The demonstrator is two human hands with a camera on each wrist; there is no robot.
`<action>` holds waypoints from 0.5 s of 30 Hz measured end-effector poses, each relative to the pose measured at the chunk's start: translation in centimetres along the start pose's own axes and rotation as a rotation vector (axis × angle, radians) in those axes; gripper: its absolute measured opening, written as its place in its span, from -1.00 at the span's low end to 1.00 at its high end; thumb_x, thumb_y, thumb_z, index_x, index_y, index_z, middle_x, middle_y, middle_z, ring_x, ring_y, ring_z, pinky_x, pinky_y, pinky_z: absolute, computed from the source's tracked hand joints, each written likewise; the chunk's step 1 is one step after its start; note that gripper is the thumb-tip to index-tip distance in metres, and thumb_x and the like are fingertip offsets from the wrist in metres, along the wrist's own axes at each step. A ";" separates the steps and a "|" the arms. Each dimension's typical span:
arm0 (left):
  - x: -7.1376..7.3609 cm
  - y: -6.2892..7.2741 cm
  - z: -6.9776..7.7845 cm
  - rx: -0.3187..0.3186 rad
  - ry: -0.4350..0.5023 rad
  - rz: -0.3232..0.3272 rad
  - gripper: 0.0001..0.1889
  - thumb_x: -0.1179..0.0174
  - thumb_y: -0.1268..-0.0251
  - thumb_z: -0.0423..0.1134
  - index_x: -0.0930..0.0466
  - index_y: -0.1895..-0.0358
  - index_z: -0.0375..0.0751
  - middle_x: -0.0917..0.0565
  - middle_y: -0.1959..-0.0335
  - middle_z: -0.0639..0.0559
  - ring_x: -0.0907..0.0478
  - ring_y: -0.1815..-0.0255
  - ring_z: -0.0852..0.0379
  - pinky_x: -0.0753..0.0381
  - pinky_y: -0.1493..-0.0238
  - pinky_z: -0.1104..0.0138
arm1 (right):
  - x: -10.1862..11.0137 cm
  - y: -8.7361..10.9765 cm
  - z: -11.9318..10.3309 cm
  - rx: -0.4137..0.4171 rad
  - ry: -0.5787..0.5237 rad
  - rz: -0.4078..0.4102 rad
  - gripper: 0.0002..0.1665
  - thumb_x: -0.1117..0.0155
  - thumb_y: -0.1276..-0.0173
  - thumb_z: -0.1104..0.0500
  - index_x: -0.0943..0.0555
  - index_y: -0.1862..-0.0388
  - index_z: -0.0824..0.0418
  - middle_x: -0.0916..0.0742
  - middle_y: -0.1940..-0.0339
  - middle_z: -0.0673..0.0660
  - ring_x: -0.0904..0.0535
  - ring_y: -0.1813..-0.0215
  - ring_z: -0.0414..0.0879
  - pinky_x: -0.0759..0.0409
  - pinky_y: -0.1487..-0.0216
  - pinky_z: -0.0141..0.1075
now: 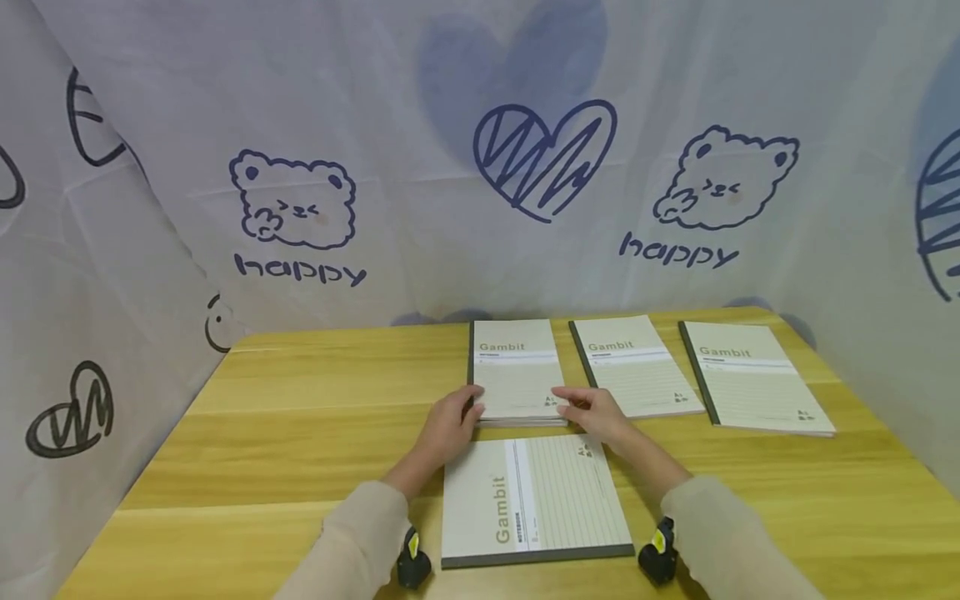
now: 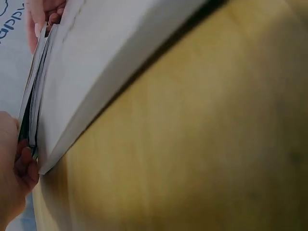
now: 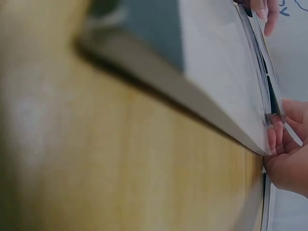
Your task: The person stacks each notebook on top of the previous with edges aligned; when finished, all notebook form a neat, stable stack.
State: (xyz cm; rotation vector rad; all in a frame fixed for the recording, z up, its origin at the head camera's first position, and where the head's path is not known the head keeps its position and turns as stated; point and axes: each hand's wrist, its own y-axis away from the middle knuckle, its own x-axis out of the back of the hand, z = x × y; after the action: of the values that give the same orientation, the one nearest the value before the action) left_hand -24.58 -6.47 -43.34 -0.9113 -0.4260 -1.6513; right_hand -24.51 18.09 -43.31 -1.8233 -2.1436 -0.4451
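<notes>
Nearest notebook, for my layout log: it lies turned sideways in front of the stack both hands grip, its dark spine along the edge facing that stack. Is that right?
Not quite: the head view shows the dark spine of the nearest notebook along the opposite edge, farthest from the stack. The rest stands.

A pale cloth [image 1: 420,233] hangs behind and beside a yellow wood-grain table [image 1: 300,408], its surface printed with hearts [image 1: 545,158] and bear drawings [image 1: 296,200], two captioned "happy" [image 1: 300,271].
</notes>
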 end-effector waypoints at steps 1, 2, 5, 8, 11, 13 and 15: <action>0.0 0.1 0.0 -0.013 -0.039 -0.008 -0.65 0.02 -0.40 -0.25 -0.43 -0.18 -0.27 -0.57 -0.08 -0.21 -0.52 -0.09 -0.07 -0.48 -0.14 0.10 | -0.1 0.0 0.0 0.011 0.022 0.000 -0.59 -0.15 -0.31 0.31 -0.50 -0.14 0.40 -0.66 0.18 0.25 -0.42 0.34 -0.21 -0.44 0.40 -0.48; 0.1 0.1 0.0 -0.027 -0.082 -0.015 -0.65 0.03 -0.41 -0.24 -0.43 -0.19 -0.26 -0.57 -0.07 -0.21 -0.52 -0.09 -0.09 -0.49 -0.13 0.09 | -0.1 0.0 0.0 0.023 0.046 -0.005 -0.59 -0.15 -0.31 0.31 -0.50 -0.14 0.39 -0.66 0.17 0.28 -0.41 0.34 -0.19 -0.43 0.39 -0.47; 0.2 0.2 0.0 -0.065 -0.201 -0.025 -0.65 0.04 -0.41 -0.22 -0.42 -0.19 -0.23 -0.60 -0.01 -0.20 -0.55 -0.03 -0.11 -0.53 -0.06 0.08 | -0.3 0.1 0.0 0.059 0.123 -0.012 -0.60 -0.14 -0.32 0.31 -0.51 -0.14 0.36 -0.65 0.01 0.30 -0.41 0.29 -0.16 -0.41 0.34 -0.44; 0.4 0.3 0.1 -0.076 -0.281 -0.042 -0.65 0.05 -0.42 -0.21 -0.41 -0.19 -0.20 -0.61 0.04 -0.19 -0.58 0.02 -0.09 -0.55 0.01 0.09 | -0.5 0.2 0.1 0.079 0.179 -0.018 -0.60 -0.14 -0.32 0.30 -0.51 -0.14 0.34 -0.65 0.00 0.29 -0.39 0.30 -0.15 -0.39 0.34 -0.42; 0.5 0.3 0.2 -0.080 -0.310 -0.055 -0.65 0.05 -0.42 -0.20 -0.41 -0.19 -0.20 -0.62 0.05 -0.17 -0.59 0.04 -0.08 -0.57 0.03 0.11 | -0.5 0.4 0.0 0.100 0.205 -0.020 -0.60 -0.14 -0.32 0.30 -0.51 -0.14 0.33 -0.66 0.09 0.26 -0.36 0.34 -0.15 -0.36 0.37 -0.43; 0.5 0.3 0.2 -0.087 -0.322 -0.054 -0.66 0.04 -0.41 -0.21 -0.42 -0.18 -0.19 -0.64 0.05 -0.17 -0.60 0.05 -0.07 -0.58 0.04 0.12 | -0.5 0.5 0.0 0.120 0.219 -0.027 -0.59 -0.14 -0.32 0.30 -0.50 -0.15 0.34 -0.66 0.21 0.23 -0.34 0.36 -0.15 -0.34 0.39 -0.42; 0.5 0.3 0.2 -0.088 -0.334 -0.052 -0.66 0.03 -0.41 -0.21 -0.43 -0.18 -0.18 -0.65 0.06 -0.15 -0.61 0.06 -0.06 -0.58 0.05 0.13 | -0.4 0.6 0.0 0.148 0.238 -0.030 -0.59 -0.14 -0.32 0.30 -0.50 -0.15 0.34 -0.65 0.28 0.20 -0.33 0.37 -0.15 -0.33 0.40 -0.42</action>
State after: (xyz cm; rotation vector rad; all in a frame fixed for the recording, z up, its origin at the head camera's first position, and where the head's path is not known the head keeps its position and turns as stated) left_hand -24.25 -6.74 -42.93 -1.2584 -0.6116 -1.5772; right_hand -23.85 17.78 -43.44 -1.5755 -1.9892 -0.4712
